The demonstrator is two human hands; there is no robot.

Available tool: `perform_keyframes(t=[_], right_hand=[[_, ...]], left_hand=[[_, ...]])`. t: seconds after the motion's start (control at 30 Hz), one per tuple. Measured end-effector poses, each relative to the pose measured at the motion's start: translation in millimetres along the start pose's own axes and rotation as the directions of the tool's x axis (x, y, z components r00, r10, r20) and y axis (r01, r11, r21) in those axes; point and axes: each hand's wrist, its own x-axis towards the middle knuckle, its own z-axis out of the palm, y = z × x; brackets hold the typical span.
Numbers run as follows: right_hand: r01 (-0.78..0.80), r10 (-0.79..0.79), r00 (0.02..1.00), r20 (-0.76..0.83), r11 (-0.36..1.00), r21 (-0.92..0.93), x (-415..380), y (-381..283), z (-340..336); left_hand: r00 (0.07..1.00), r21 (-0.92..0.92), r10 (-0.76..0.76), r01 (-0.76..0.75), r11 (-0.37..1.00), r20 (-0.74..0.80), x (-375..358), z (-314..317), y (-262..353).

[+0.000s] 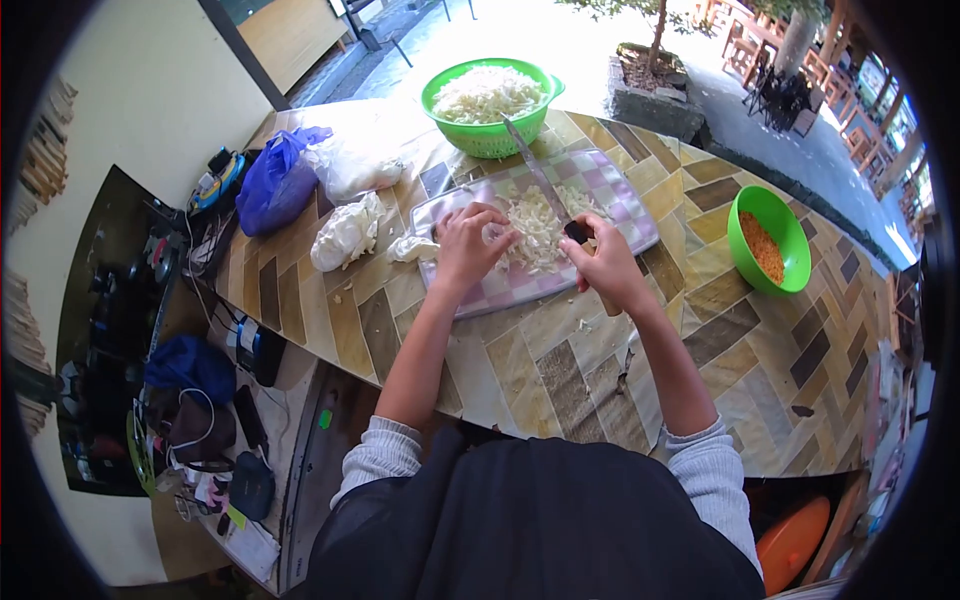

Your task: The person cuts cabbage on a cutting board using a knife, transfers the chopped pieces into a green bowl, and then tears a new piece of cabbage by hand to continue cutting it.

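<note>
Chopping cabbage (535, 232) on the board (622, 205): our right hand (605, 265) grips the knife (545, 185), our left hand (468, 245) presses the pile; next cut needs fingertips curled back.

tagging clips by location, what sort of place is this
Likely an outdoor food-prep spot by a courtyard: cabbage is cut with a knife on a board, a green bowl beside it, a tree behind.

open-air food-prep spot, likely a small eatery's kitchen corner. patterned table (560, 370) with checkered cutting board (620, 205), green colander (490, 135) of shredded cabbage, green bowl (790, 250). beyond: sunlit paved yard, potted tree (650, 80), wooden chairs (750, 40). cluttered side shelf (200, 400) against a cream wall.
</note>
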Motion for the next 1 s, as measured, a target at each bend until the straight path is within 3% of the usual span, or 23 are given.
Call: perform_keyframes(t=[0.13,0.17,0.23,0.3,0.4,0.43,0.53,0.67,0.87,1.0], right_hand=[[-0.004,0.004,0.998,0.064,1.0,-0.007,4.7,3.7,-2.4],[0.115,-0.112,0.992,0.05,0.991,-0.072,7.8,9.8,-3.6],[0.341,-0.34,0.94,0.042,0.919,-0.199,13.7,21.1,-1.0],[0.266,-0.253,0.964,0.087,0.942,-0.203,11.1,17.9,-1.1],[0.247,-0.222,0.965,0.137,0.947,-0.206,6.8,11.4,4.1],[0.233,-0.201,0.965,0.17,0.953,-0.194,5.5,8.0,5.0],[0.245,-0.204,0.955,0.214,0.952,-0.185,3.1,4.1,6.5],[0.257,-0.208,0.952,0.226,0.941,-0.22,2.9,2.4,6.1],[0.268,-0.224,0.956,0.189,0.93,-0.25,5.4,7.5,3.9],[0.284,-0.245,0.954,0.171,0.921,-0.265,6.5,11.6,3.5]], left_hand=[[0.994,-0.158,-0.108,0.108,0.981,0.008,-1.3,-2.2,1.8],[0.991,-0.183,-0.132,0.132,0.974,0.011,0.4,-3.8,3.2],[0.997,-0.258,-0.076,0.066,0.964,-0.032,2.3,-7.6,6.3],[0.994,-0.266,0.021,-0.049,0.963,-0.108,1.7,-13.3,12.5],[0.982,-0.626,-0.146,0.037,0.779,-0.123,1.7,-6.5,10.7],[0.982,-0.745,-0.191,0.129,0.655,0.002,1.5,-8.9,8.4],[0.975,-0.91,-0.213,0.142,0.39,0.061,0.1,0.8,-6.8],[0.95,-0.958,-0.242,0.239,0.161,0.196,-2.5,3.6,-11.6],[0.913,-0.925,-0.273,0.351,0.144,0.303,-1.8,4.5,-11.3],[0.902,-0.928,-0.225,0.371,-0.027,0.367,-2.6,7.7,-19.1]])
